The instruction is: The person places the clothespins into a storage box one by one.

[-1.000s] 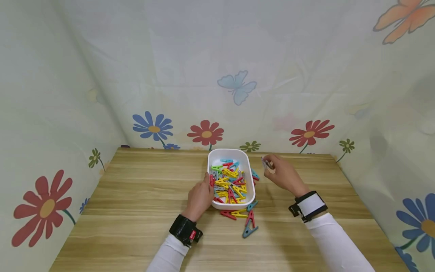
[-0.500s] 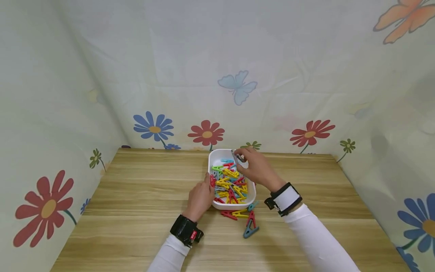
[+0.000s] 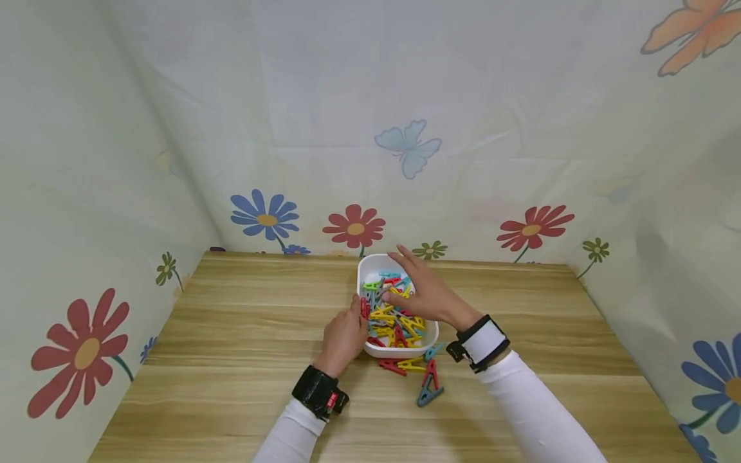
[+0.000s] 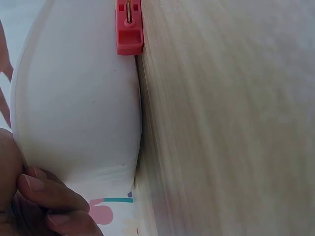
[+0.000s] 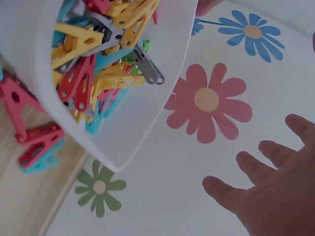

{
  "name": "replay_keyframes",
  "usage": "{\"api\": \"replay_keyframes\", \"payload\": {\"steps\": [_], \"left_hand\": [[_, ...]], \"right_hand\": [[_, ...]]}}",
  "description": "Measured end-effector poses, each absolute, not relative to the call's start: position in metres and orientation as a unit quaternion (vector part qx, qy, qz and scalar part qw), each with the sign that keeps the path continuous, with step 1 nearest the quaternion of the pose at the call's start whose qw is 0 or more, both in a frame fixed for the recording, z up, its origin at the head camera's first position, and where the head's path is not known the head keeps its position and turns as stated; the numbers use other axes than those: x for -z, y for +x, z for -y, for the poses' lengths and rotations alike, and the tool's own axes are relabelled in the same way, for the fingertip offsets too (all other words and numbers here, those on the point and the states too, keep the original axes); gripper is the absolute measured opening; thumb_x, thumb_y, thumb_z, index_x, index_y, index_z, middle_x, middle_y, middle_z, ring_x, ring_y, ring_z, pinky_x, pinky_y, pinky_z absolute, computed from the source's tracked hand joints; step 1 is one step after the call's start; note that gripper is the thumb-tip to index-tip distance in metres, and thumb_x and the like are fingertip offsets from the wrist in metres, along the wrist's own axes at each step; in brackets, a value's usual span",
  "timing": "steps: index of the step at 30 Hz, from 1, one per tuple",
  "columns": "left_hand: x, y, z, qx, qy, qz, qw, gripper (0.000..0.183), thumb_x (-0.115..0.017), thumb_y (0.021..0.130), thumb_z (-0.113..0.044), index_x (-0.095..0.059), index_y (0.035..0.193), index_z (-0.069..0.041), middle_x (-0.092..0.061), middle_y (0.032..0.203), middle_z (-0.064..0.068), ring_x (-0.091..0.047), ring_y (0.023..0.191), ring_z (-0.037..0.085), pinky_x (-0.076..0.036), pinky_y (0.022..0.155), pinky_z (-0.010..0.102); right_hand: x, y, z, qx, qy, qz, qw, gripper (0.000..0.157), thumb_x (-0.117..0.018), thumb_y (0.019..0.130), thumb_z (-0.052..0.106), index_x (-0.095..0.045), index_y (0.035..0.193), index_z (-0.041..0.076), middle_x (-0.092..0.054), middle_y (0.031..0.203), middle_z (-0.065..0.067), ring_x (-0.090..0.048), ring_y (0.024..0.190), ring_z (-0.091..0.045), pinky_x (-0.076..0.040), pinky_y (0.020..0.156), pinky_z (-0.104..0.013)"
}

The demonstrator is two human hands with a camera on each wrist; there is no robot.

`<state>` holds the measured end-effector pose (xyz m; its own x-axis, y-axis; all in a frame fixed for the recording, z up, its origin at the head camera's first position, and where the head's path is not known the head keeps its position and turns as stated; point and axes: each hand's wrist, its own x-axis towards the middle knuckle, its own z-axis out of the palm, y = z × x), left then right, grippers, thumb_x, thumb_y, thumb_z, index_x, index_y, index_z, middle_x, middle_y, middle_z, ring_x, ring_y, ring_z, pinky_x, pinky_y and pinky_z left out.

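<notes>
A white plastic bin (image 3: pixel 386 353) full of red, yellow, green, blue and grey clothespins (image 3: pixel 399 334) stands on the table. My left hand (image 3: pixel 343 337) holds the bin by its left side; in the left wrist view its fingers (image 4: pixel 51 196) lie against the outer wall. Over the bin's right rim reaches my right hand (image 3: pixel 431 292), fingers spread and holding nothing. Its fingers (image 5: pixel 256 167) show straight and apart in the right wrist view. A grey clothespin (image 5: pixel 146 65) lies on top of the pile, close to the bin's inner wall.
Several loose clothespins lie in front of the bin, among them a yellow clothespin (image 3: pixel 411 364) and a blue-grey clothespin (image 3: pixel 429 391). The wooden table (image 3: pixel 249 360) is bordered by a flowered cloth backdrop (image 3: pixel 301 161) at the back and sides.
My right hand has moved left from beside the bin to above it, lowered, and let go of a grey clothespin inside. The left hand keeps its hold on the bin.
</notes>
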<state>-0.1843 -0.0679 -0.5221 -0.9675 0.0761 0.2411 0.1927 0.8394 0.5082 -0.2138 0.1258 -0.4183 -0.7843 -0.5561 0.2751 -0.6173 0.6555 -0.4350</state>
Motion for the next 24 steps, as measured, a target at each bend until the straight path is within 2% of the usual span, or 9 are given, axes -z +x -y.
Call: {"api": "replay_keyframes", "payload": {"steps": [7, 13, 20, 24], "left_hand": [[0.522, -0.184, 0.067, 0.270, -0.068, 0.954, 0.111, 0.055, -0.055, 0.089, -0.019, -0.037, 0.136, 0.003, -0.051, 0.063, 0.006, -0.044, 0.048, 0.014, -0.038, 0.041, 0.032], [0.522, -0.183, 0.067, 0.262, -0.069, 0.954, 0.131, 0.054, -0.056, 0.087, -0.017, -0.039, 0.135, 0.003, -0.058, 0.070, 0.013, -0.048, 0.052, 0.016, -0.041, 0.044, 0.036], [0.523, -0.184, 0.067, 0.266, -0.064, 0.954, 0.122, 0.055, -0.055, 0.088, -0.018, -0.038, 0.135, 0.003, -0.057, 0.069, 0.012, -0.046, 0.050, 0.015, -0.040, 0.043, 0.035], [0.522, -0.184, 0.067, 0.271, -0.061, 0.954, 0.111, 0.055, -0.055, 0.088, -0.018, -0.037, 0.137, 0.003, -0.054, 0.066, 0.009, -0.045, 0.049, 0.015, -0.039, 0.042, 0.033]], "right_hand": [[0.409, -0.198, -0.150, -0.258, 0.338, 0.899, 0.101, 0.083, -0.061, 0.080, 0.053, -0.021, 0.146, 0.024, -0.009, 0.153, -0.006, -0.017, 0.133, -0.032, -0.032, 0.094, -0.061], [0.415, -0.181, -0.176, -0.226, 0.342, 0.905, 0.118, 0.087, -0.064, 0.078, 0.053, -0.018, 0.147, 0.025, -0.007, 0.153, 0.000, -0.018, 0.133, -0.029, -0.031, 0.095, -0.059], [0.430, -0.150, -0.197, -0.177, 0.362, 0.905, 0.134, 0.092, -0.065, 0.075, 0.057, -0.020, 0.147, 0.022, -0.015, 0.151, -0.008, -0.018, 0.133, -0.030, -0.027, 0.098, -0.060], [0.440, -0.125, -0.200, -0.159, 0.384, 0.899, 0.137, 0.089, -0.069, 0.076, 0.051, -0.023, 0.146, 0.023, -0.021, 0.149, -0.008, -0.021, 0.132, -0.028, -0.031, 0.096, -0.059]]}}
